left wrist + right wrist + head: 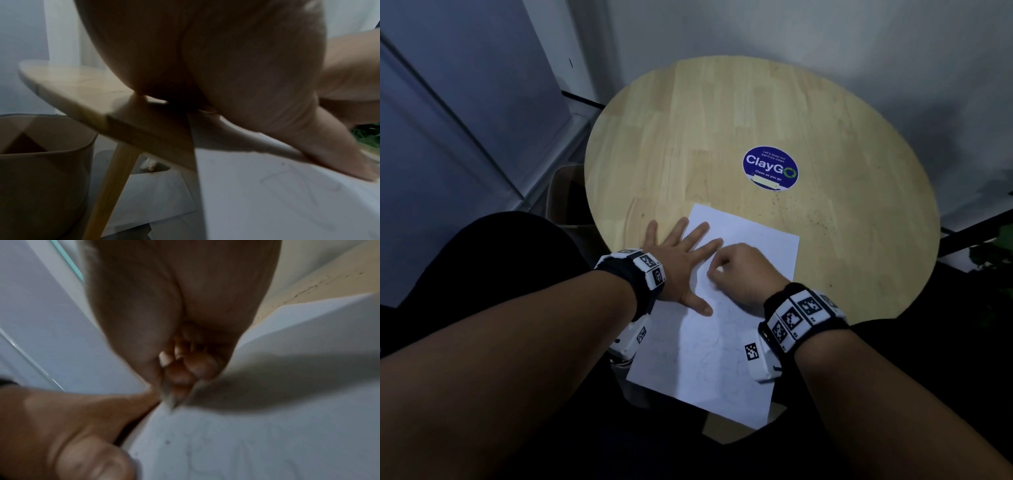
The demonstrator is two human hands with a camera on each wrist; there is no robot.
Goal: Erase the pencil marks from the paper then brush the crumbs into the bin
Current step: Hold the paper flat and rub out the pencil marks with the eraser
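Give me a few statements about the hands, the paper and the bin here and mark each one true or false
1. The left hand lies flat with spread fingers on the paper. True.
2. The right hand is spread flat on the bare wood. False: its fingers are curled over the paper, pinching something small and pale.
3. The paper overhangs the near edge of the table. True.
4. The bin stands on the tabletop. False: it stands on the floor beside the table.
5. A blue round sticker lies beyond the paper. True.
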